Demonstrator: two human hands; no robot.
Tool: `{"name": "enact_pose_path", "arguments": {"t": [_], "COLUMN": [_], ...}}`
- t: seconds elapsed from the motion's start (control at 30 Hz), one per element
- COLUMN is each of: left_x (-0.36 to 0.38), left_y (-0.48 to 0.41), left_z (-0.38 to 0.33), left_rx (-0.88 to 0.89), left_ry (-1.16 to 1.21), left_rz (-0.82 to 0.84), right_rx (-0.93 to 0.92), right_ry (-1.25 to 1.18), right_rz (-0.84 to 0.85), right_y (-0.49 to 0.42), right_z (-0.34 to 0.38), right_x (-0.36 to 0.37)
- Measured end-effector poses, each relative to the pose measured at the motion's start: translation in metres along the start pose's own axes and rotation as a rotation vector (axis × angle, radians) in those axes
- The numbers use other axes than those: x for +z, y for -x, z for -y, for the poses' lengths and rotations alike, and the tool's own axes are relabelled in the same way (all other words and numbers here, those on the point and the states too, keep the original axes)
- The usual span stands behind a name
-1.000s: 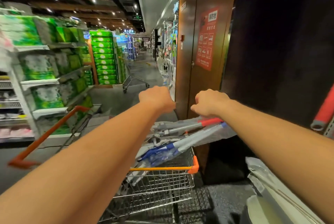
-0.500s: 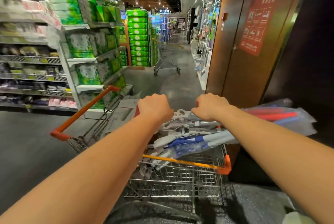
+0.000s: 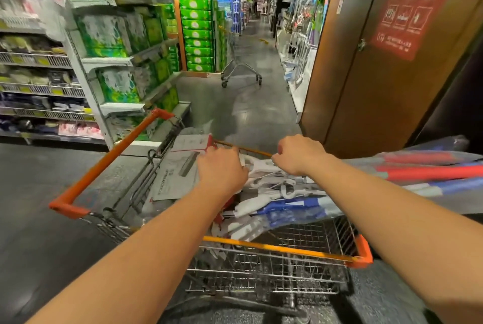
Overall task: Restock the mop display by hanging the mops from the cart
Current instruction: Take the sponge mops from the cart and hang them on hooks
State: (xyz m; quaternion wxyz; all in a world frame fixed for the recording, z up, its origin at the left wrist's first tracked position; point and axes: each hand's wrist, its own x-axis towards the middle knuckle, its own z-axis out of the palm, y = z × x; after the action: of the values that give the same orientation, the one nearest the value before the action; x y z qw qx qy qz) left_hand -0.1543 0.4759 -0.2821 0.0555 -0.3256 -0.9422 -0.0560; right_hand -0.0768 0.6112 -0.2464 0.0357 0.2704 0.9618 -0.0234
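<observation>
Both hands are out over the load. The left hand [image 3: 222, 170] lies knuckles-up on the pile with its fingers bent down the far side. The tips are hidden, so I can't tell if it's gripping or just pressing. The right hand [image 3: 300, 156] is balled up tight around the white top ends of the mops [image 3: 287, 208].

What's changed over the last second is the view. It was facing the brown door [image 3: 366, 88], which has slid off to the right of the right hand. Now the aisle runs straight out past both hands, and the wall of hanging goods [image 3: 300, 23] shows beyond the door, well ahead of the right hand. That's probably where the mop display is, but it's too blurry to pick out hooks.

The cart [image 3: 274, 246] has swung round too, and its orange push bar [image 3: 112, 159] now sits off left of the left hand. The mops haven't left it. They're still bagged, lying under both hands with the red and blue poles poking out to the right. A flat card pack [image 3: 177, 174] sits just left of the left hand.

So nothing's hung yet, I'd say this is still the lining-up stage.
</observation>
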Motion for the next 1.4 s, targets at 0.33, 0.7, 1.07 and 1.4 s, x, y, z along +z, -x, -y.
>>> {"name": "enact_pose_path", "arguments": {"t": [0.33, 0.7, 1.07, 1.4], "left_x": [0.053, 0.097, 0.123, 0.173], "left_y": [-0.025, -0.040, -0.054, -0.096], "left_z": [0.004, -0.048, -0.062, -0.061], "left_rx": [-0.121, -0.464, -0.656, -0.922], "left_ry": [-0.024, 0.082, 0.211, 0.804], "left_rz": [0.000, 0.045, 0.006, -0.131], "right_rx": [-0.166, -0.473, -0.583, -0.520], "right_ry": [-0.006, -0.004, -0.038, -0.117], "right_rz": [0.038, 0.048, 0.081, 0.137], "right_y": [-0.072, -0.129, -0.167, -0.215], "right_z": [0.001, -0.029, -0.030, -0.005], "right_x": [0.046, 0.068, 0.098, 0.145]}}
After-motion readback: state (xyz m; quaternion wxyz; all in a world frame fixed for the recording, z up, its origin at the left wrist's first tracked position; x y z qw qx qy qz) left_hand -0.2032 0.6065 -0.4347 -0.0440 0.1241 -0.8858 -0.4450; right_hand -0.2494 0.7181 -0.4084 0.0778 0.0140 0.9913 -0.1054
